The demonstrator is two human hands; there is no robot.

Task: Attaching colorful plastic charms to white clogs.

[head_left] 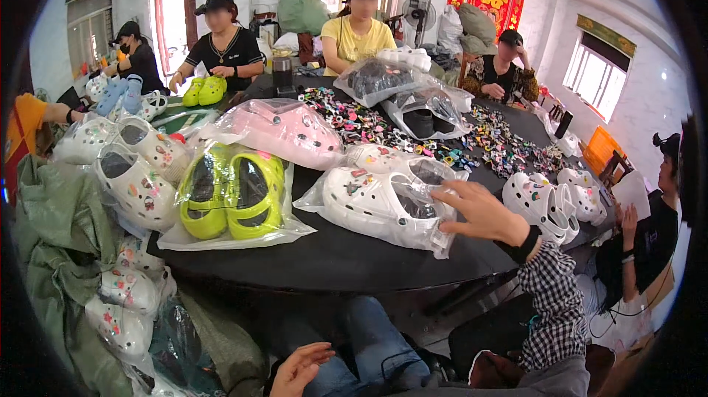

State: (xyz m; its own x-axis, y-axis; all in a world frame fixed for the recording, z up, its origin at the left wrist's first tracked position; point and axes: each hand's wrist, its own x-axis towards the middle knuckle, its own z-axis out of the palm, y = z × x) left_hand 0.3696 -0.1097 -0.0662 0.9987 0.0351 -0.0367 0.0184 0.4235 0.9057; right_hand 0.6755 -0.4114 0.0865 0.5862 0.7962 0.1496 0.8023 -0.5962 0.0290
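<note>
Right grip (pixel 483 212) is spread flat, clasping nothing, fingertips touching the right end of the bagged white clogs (pixel 383 201) near the worktop's (pixel 354 257) front edge; the bag's long axis runs leftward from it. Your left grip (pixel 299 369) hangs slack below, well apart.

The right hand (pixel 481 212) reaches forward, fingers spread, palm down. The left hand (pixel 299 369) rests low, open, fingers loosely curled.

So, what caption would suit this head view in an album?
Right hand touches bagged white clogs on a crowded black table.
</note>
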